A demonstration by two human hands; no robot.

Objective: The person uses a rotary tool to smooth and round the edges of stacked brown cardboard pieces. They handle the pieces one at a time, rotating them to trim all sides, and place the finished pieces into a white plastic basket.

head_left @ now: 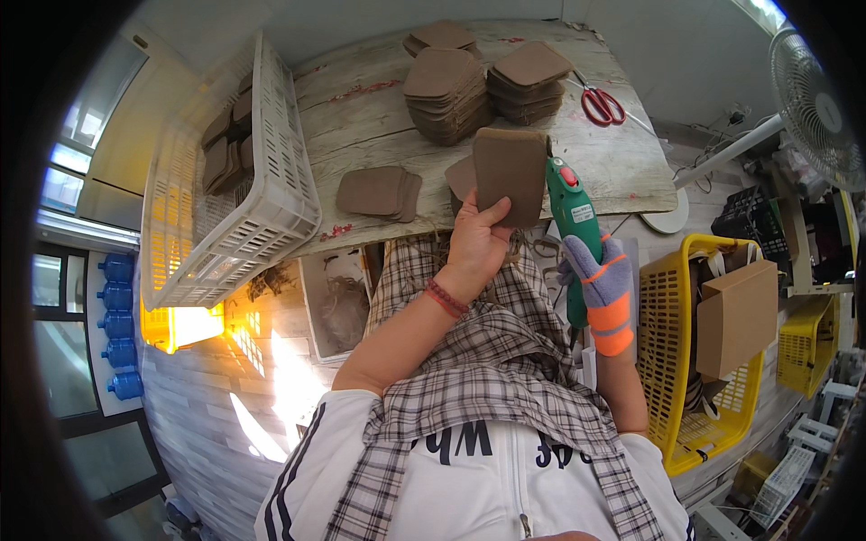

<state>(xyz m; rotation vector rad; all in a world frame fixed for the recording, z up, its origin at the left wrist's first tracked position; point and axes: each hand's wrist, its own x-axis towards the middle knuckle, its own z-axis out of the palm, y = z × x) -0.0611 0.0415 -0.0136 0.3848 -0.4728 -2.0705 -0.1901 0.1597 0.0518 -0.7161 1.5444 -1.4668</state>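
My bare left hand (480, 242), with a red beaded bracelet at the wrist, grips a brown pad (511, 171) with rounded corners, thumb on its face. In my right hand (602, 284), in a grey and orange glove, is a green handheld power tool (574, 203) with a red button. The tool's tip is close to the pad's right edge; whether they touch I cannot tell. Behind the held pad, part of another brown pad (460, 178) shows. A few loose pads (374, 191) lie to the left, and taller pad stacks (446, 95) stand farther back.
Red-handled scissors (602, 105) lie at the right of the worn wooden table (361, 135). A white crate (287, 149) with brown pads stands on the left. A yellow basket (667, 343) holding a cardboard box (737, 318) is at right, near a fan (816, 108).
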